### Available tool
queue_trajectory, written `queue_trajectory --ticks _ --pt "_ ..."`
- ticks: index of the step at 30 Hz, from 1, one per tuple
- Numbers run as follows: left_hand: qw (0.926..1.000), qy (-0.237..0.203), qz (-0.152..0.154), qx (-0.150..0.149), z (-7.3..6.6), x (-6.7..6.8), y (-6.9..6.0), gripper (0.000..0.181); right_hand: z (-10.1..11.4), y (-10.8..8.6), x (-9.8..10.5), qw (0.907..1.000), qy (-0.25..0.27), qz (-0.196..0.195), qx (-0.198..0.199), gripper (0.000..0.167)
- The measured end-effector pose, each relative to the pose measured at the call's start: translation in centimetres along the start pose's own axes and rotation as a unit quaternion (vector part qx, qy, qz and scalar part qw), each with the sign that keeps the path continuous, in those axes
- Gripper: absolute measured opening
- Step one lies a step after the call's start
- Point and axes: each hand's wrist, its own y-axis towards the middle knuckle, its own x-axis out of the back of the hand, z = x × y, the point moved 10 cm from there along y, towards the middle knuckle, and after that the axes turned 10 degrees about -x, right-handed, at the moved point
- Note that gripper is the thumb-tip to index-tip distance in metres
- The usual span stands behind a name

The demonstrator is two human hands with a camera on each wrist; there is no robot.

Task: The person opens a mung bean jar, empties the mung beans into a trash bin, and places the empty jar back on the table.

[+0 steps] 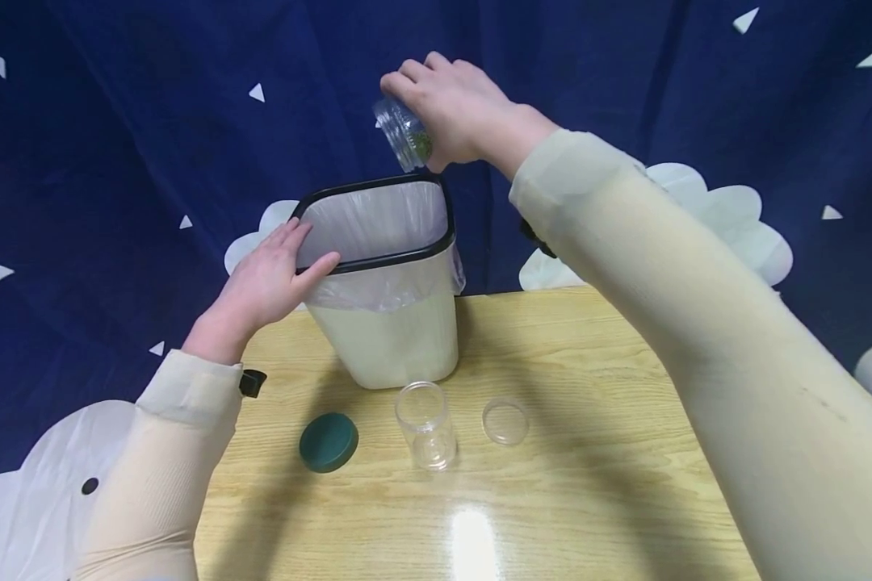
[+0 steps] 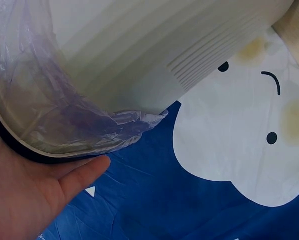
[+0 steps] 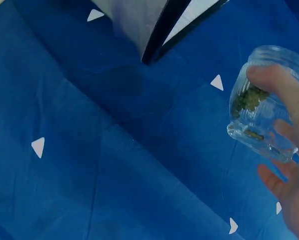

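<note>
My right hand [image 1: 459,109] grips a clear plastic jar [image 1: 401,133] above the bin's back right corner. The jar is tilted, its ridged mouth toward the bin; green bits [image 3: 250,99] sit inside. My left hand [image 1: 265,278] is spread against the left side of the bin's black rim [image 1: 388,260], fingers fairly straight, thumb along the front rim. In the left wrist view, the left thumb [image 2: 87,175] shows beside the rim, the other fingers hidden. The cream bin [image 1: 396,343] has a thin clear liner [image 1: 371,218] folded over its edge.
On the wooden table [image 1: 589,403], in front of the bin, stand a green lid [image 1: 329,442], a clear cylindrical container [image 1: 429,424] and a clear round disc [image 1: 505,421]. A blue curtain [image 1: 153,105] with white shapes hangs behind.
</note>
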Motion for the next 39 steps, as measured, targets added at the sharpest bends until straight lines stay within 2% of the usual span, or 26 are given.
queue_trajectory --ticks 13,21,39 --pt "1.0000 -0.002 0.002 0.002 0.0 0.0 -0.1 0.090 0.7 -0.2 -1.6 0.9987 0.010 0.048 0.018 0.098" --pt "1.0000 -0.001 -0.002 -0.001 -0.2 0.1 0.1 0.091 0.5 0.1 -0.5 0.9997 0.012 0.018 0.012 0.095" --pt "1.0000 -0.003 0.001 0.000 -0.3 0.2 0.0 0.091 0.8 -0.2 -1.3 0.9987 0.012 0.044 0.024 0.095"
